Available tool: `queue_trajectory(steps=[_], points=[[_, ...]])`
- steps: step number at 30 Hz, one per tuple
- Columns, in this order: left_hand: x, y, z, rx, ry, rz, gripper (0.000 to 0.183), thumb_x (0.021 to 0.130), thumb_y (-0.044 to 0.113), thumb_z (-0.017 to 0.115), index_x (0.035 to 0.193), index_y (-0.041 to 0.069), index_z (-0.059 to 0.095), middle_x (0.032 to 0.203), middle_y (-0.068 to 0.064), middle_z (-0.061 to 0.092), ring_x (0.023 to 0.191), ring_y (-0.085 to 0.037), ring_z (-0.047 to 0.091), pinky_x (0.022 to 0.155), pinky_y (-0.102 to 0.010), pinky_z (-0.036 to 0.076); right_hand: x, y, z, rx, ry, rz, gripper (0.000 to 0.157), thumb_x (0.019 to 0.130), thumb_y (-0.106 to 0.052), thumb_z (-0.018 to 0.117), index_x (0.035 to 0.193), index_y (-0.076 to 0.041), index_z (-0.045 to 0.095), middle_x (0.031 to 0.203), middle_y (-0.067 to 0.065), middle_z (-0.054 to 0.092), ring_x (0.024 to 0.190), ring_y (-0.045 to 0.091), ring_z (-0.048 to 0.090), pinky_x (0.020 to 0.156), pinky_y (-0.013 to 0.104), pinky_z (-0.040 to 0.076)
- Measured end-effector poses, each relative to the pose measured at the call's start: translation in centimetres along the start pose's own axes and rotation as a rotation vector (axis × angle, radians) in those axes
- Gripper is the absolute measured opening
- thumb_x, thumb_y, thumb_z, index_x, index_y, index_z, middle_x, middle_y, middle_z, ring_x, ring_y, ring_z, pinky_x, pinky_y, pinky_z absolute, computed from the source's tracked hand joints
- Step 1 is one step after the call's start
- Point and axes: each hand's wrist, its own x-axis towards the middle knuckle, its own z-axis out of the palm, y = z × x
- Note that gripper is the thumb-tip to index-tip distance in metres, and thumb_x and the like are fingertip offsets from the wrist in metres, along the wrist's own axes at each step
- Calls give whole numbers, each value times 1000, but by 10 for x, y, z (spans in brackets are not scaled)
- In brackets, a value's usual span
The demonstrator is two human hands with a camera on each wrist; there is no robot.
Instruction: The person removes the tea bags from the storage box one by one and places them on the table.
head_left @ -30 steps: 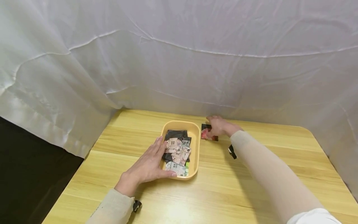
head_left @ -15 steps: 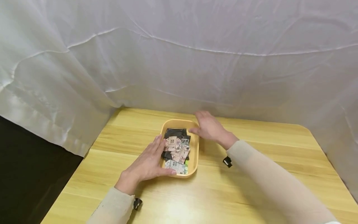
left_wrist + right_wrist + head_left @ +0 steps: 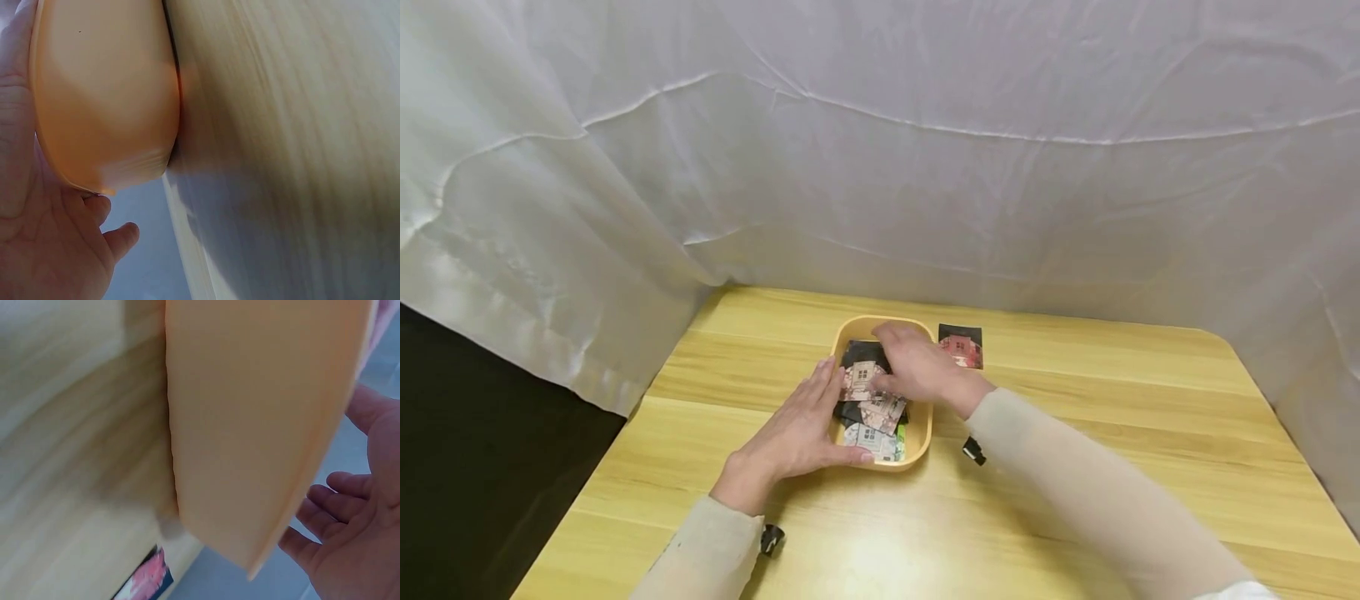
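Observation:
A yellow tray point(image 3: 927, 429) stands on the table with several flat sachets point(image 3: 859, 387) overlapping inside, black ones under pink and pale patterned ones. My left hand point(image 3: 797, 433) rests against its near-left corner, fingers straight along the left rim and thumb at the front rim. Reaching over the right rim, my right hand point(image 3: 921, 367) is above the sachets, its fingers loosely bent and its thumb close over a pink one. The right wrist view shows that hand's fingers point(image 3: 331, 506) beyond the tray's rim. A black sachet with a red picture point(image 3: 962, 347) lies flat beside the tray.
The wood-grain table point(image 3: 1097, 400) extends to both sides of the tray. A pale grey curtain point(image 3: 925, 192) hangs along its far edge and down the left. Dark ground shows at the lower left.
My right hand has moved left from the black-and-red sachet, crossing the tray's right rim to the sachets inside. That sachet now shows uncovered on the table. My left hand has stayed in place.

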Motion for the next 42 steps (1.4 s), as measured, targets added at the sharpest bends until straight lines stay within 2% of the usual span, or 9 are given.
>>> queue_trajectory(steps=[8, 15, 20, 24, 33, 37, 42], points=[[2, 0, 1, -9, -3, 8, 133, 66, 87, 58, 157, 10, 0, 165, -9, -5, 152, -19, -2, 123, -42, 12, 7, -6, 15, -34, -60, -62, 96, 83, -54, 71, 152, -5, 28, 157, 16, 32, 144, 32, 32, 120, 47, 25], [2, 1, 3, 8, -9, 1, 133, 64, 91, 54, 157, 12, 0, 165, -8, -5, 152, -17, -3, 123, -40, 11, 11, -13, 26, -119, -87, -113, 101, 83, -62, 66, 155, -6, 22, 159, 15, 28, 145, 34, 29, 120, 51, 24], [1, 1, 4, 9, -4, 7, 133, 65, 90, 54, 157, 9, 3, 166, -9, -4, 152, -17, -2, 123, -41, 12, 15, -21, 33, -163, -96, -93, 100, 83, -66, 64, 155, -11, 23, 158, 11, 30, 144, 34, 31, 116, 56, 29], [1, 2, 4, 23, -4, 12, 134, 65, 91, 52, 157, 8, 3, 165, -9, -4, 152, -18, -2, 123, -41, 13, 18, -26, 37, -169, -87, -71, 97, 82, -62, 67, 155, -14, 24, 155, 11, 34, 141, 34, 34, 113, 58, 33], [1, 3, 4, 23, -11, 4, 134, 64, 91, 54, 157, 9, 2, 165, -7, -6, 152, -18, -2, 123, -40, 13, 21, -33, 37, -133, -144, 25, 107, 77, -55, 76, 157, -15, 18, 157, 16, 33, 143, 38, 31, 113, 62, 30], [1, 3, 4, 28, -8, 6, 134, 64, 92, 52, 157, 9, 2, 165, -8, -6, 152, -18, -2, 123, -40, 12, 22, -34, 35, -127, -147, 23, 108, 75, -53, 79, 156, -15, 19, 153, 17, 37, 140, 37, 34, 113, 60, 31], [1, 2, 4, 19, -3, 6, 134, 64, 91, 54, 157, 9, 2, 165, -8, -5, 152, -18, -1, 123, -41, 12, 22, -34, 27, -127, -143, 3, 112, 68, -42, 86, 155, -15, 21, 142, 16, 39, 125, 31, 41, 108, 49, 40]])
